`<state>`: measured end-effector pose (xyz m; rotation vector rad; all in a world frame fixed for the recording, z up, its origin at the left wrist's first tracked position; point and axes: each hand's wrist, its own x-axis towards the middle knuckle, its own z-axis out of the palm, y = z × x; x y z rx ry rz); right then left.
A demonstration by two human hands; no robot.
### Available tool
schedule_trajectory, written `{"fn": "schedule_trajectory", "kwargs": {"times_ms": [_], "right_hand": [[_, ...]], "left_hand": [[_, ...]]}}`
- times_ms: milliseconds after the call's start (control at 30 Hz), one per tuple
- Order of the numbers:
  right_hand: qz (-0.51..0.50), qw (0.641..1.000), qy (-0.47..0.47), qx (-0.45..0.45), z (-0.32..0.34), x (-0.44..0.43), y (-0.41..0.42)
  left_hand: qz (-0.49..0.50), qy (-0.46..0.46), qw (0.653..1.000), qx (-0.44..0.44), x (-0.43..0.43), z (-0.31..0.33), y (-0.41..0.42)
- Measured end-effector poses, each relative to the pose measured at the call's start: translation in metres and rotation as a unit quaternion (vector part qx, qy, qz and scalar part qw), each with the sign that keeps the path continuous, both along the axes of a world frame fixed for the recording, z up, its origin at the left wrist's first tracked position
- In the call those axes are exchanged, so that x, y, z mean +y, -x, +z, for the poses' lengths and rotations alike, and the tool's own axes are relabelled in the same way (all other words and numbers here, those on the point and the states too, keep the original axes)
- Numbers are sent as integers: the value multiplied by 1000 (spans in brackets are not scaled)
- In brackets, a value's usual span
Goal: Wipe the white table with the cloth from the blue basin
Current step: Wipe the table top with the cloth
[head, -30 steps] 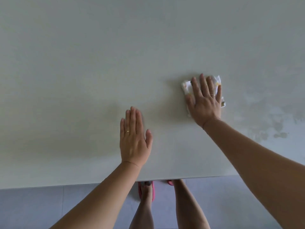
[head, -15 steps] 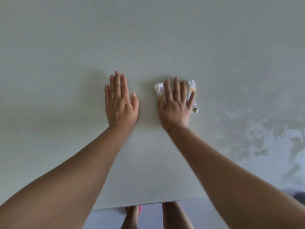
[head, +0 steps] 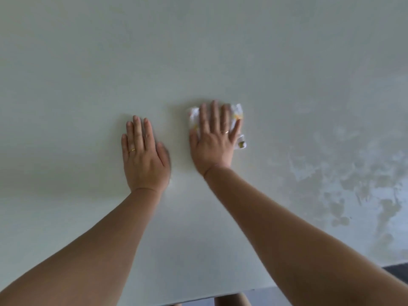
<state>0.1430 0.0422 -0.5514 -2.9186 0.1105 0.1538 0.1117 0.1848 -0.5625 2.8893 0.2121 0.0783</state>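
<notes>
White table (head: 88,62) fills the view; right hand (head: 213,143) lies flat, fingers spread, pressing the cloth (head: 238,112) onto the tabletop near centre; cloth is white with yellow marks, bunched, showing past the fingertips and at the hand's right edge; left hand (head: 143,155) rests open, palm down, bare on the table just left of the right hand, apart from the cloth; gold ring on each hand; mottled wet patches (head: 344,173) spread at right; blue basin not in view.

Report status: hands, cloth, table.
Right hand flat, pressing cloth. Left hand flat on bare table. Wet streaks at right. Nothing in the way.
</notes>
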Motion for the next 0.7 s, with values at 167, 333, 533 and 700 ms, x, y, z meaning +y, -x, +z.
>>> {"fn": "schedule_trajectory", "kwargs": {"times_ms": [167,333,533,700], "right_hand": [[294,955,26,7,5,-4,5],[43,999,12,6,-3,-33,-61],[157,987,6,25,2,43,-31],[227,973,44,-7,-3,-19,-97]], "left_hand": [[10,4,1000,11,0,3,-1],[-1,-4,1000,20,1,3,-1],[5,-25,999,45,0,4,-2],[-1,-2,1000,30,1,7,-2]]}}
